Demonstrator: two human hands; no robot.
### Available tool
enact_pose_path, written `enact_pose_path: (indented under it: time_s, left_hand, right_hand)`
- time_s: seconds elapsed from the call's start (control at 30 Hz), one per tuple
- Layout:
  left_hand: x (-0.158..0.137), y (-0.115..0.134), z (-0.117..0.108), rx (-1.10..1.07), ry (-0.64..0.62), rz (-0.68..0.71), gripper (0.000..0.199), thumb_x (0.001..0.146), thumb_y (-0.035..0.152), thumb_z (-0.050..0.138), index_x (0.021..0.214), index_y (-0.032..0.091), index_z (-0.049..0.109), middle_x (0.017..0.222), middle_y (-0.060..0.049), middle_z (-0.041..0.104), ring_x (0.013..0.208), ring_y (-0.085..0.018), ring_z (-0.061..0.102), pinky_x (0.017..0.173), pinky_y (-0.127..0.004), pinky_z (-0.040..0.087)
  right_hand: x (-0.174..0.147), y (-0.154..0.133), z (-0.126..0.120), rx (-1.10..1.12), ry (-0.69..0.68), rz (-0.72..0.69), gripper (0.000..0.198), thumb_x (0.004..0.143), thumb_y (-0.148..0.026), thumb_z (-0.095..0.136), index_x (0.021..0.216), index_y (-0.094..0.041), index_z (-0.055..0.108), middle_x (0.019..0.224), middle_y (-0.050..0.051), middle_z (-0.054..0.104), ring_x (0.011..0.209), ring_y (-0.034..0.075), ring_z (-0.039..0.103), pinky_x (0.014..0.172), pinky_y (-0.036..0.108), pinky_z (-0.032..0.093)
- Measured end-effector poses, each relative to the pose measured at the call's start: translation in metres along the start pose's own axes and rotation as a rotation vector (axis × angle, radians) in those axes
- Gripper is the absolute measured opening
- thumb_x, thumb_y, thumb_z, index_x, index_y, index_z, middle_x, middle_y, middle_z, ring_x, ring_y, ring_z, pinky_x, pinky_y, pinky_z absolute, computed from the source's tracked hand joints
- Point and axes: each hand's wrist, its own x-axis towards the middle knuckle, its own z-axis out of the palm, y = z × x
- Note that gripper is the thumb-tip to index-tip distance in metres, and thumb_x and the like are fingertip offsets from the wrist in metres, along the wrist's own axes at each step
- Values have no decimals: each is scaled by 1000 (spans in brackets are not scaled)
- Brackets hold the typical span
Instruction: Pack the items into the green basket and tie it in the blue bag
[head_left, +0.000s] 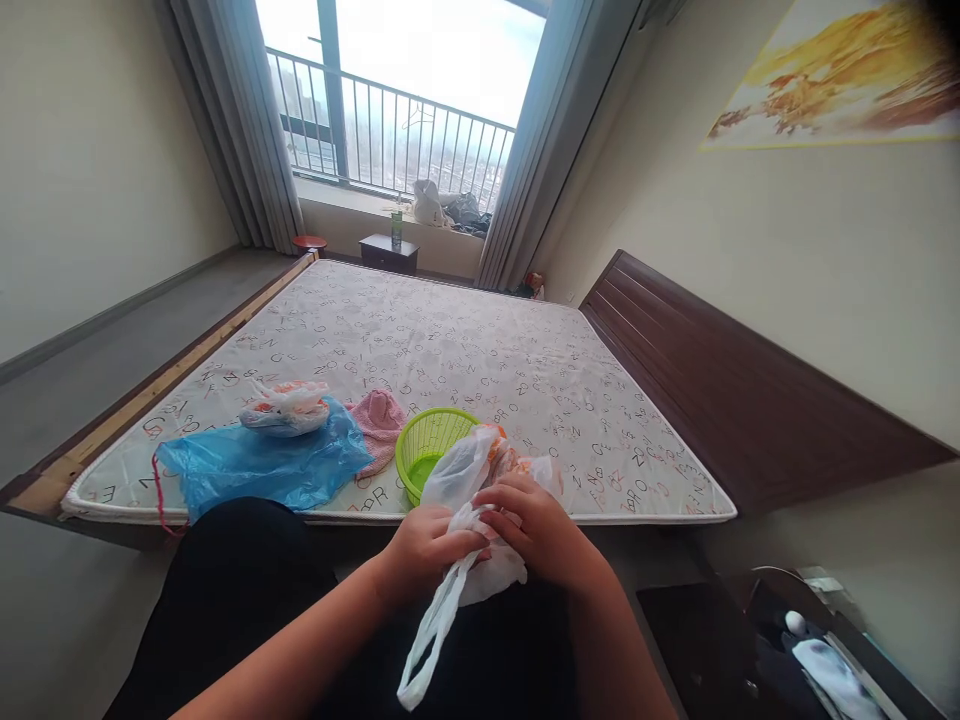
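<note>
A bed fills the middle of the room, its bare mattress point(435, 340) pale and printed with scattered letters. The dark wooden headboard point(720, 390) runs along the right, below a yellow and orange picture point(847, 80) on the wall. Beyond the far side are a bright window point(420, 80) with a railing, a grey curtain at either side, and a small dark nightstand point(386, 255) carrying a green bottle point(397, 230). A red stool point(309, 241) is near the far left corner of the bed.

A white plastic bag point(459, 468) with orange print is in both hands at the near edge of the mattress. The left hand point(427, 543) pinches its gathered neck between thumb and fingers; the right hand point(536, 525) has its fingers curled over the same twisted part. The bag's body bulges beyond the fingers, while a long handle loop hangs toward the person.

The bag overlaps part of a green basket point(407, 450), whose bottom shows inside. What the bag contains cannot be told. Left of the basket lie a pink cloth point(384, 425) and a blue plastic bag point(270, 465), with a second white bag point(289, 408) resting on the blue one.
</note>
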Motion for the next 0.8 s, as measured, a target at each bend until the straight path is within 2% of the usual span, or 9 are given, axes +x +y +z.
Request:
enact_pose_path:
  time_s: [0.07,0.17,0.23,0.3,0.37,0.47,0.57,0.63,0.8]
  left_hand:
    - [1,-5,-2,107,17,51,29,98,43,59,96,23,80,86,-8,76,79,-24,70,78,-39,55]
    - [4,-26,-3,124,59,-100,36,99,47,54,100,21,79,86,-9,75,77,-23,68,74,-37,55]
    - [8,-46,-2,70,71,-212,36,98,47,52,102,21,77,92,-8,75,80,-23,68,76,-35,55]
    - [11,-65,-1,6,118,-281,34,97,47,54,98,20,75,96,-9,76,87,-24,70,86,-38,55]
    - [13,-79,0,-41,208,-364,33,94,49,58,91,20,74,95,-10,76,92,-26,71,93,-41,54]
    - [14,-88,2,-93,343,-496,32,89,52,64,88,21,72,92,-10,76,90,-27,71,91,-41,54]
    - [16,-91,8,-126,443,-567,29,85,50,69,88,21,70,90,-9,75,87,-26,70,88,-39,55]
    - [21,-93,12,-160,501,-620,29,82,46,70,91,19,69,89,-8,75,86,-25,69,86,-39,55]
    - [35,-102,14,-346,542,-729,39,83,41,70,108,12,69,106,-14,77,93,-25,72,84,-38,58]
  right_hand:
    - [3,-2,0,-48,71,-46,19,103,-31,56,112,-27,72,102,6,70,101,23,61,94,40,46]
    - [16,12,12,-69,204,-3,18,102,-31,55,106,-26,71,100,8,69,101,25,59,94,40,45]
    - [27,33,27,-30,297,91,19,100,-32,54,97,-23,71,97,8,69,99,24,59,92,40,46]
    - [36,60,44,60,314,211,23,99,-34,54,88,-21,69,88,5,68,91,22,59,89,37,47]
    - [41,83,62,192,334,344,27,96,-41,54,84,-21,67,78,1,64,81,19,58,81,34,49]
    - [46,104,80,465,419,506,33,89,-53,59,81,-21,64,69,-2,56,67,16,53,67,31,50]
    - [51,104,86,798,523,602,39,80,-60,67,80,-22,59,60,-7,44,51,12,44,54,29,49]
    - [54,97,86,940,541,600,41,77,-60,71,82,-21,59,59,-9,42,46,9,43,50,28,50]
    - [57,75,94,1007,370,564,43,75,-54,79,94,-20,59,69,-5,59,60,14,66,59,29,59]
